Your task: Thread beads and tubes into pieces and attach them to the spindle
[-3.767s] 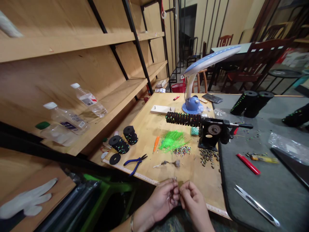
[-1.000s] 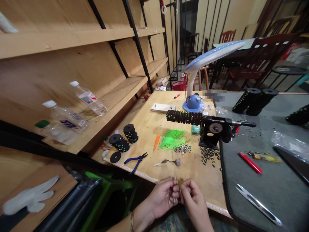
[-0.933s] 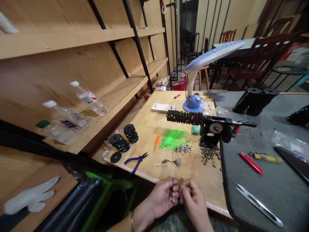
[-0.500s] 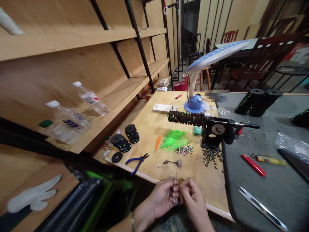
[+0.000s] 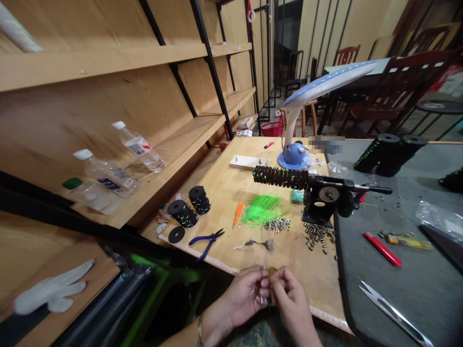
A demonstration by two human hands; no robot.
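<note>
At the table's front edge my left hand (image 5: pixel 246 296) is closed, palm partly up, with small thin silvery bits showing between its fingers. Close beside it, my right hand (image 5: pixel 291 299) pinches thumb against fingertips; whatever lies in that pinch is too small to name. Just beyond the hands is a small grey tuft on a thin white stem (image 5: pixel 269 244). Further on lie a bundle of bright green strands (image 5: pixel 262 209), a pile of coloured beads (image 5: pixel 278 224) and small metal cylinders (image 5: pixel 314 233). Blue-handled pliers (image 5: pixel 206 243) rest open to the left.
A black winding device (image 5: pixel 318 205) carrying dark wound spools stands under a blue lamp (image 5: pixel 293 155). Black foam spools (image 5: pixel 183 212) sit at the left edge, near an orange tool (image 5: pixel 238 213). Silver snips (image 5: pixel 392 311) and a red stick (image 5: pixel 381 249) lie on the grey mat (image 5: pixel 350 284).
The view has shifted slightly. My hands stay together in nearly the same pose, with only small finger movement. Nothing on the table has visibly moved.
</note>
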